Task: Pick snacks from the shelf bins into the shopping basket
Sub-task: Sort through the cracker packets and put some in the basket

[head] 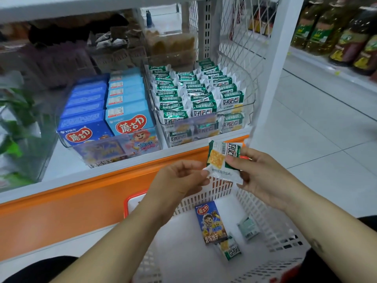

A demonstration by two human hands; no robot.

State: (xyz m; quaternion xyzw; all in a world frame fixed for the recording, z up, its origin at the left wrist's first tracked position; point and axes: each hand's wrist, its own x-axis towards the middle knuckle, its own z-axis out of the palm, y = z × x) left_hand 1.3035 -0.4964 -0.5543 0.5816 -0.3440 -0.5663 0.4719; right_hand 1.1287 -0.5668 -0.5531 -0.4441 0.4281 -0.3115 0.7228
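Observation:
My right hand [257, 174] pinches a green-and-white cracker packet [220, 160] above the far rim of the white shopping basket [275, 227]. My left hand [179, 178] has its fingers curled, and its fingertips meet the packet's lower left corner. On the basket floor lie a dark blue biscuit box [211, 222], a green cracker packet [231, 249] and a pale packet [247, 227]. On the shelf, one clear bin [234, 111] holds several green cracker packets; to its left another clear bin [102, 144] holds blue boxes.
An orange shelf front [81, 203] runs below the bins. Further bins with dark and brown snacks [122, 45] stand behind. A white shelf post [273, 68] rises at right. Bottles of oil [336, 33] line a shelf across the tiled aisle. Green leaves [16, 123] at left.

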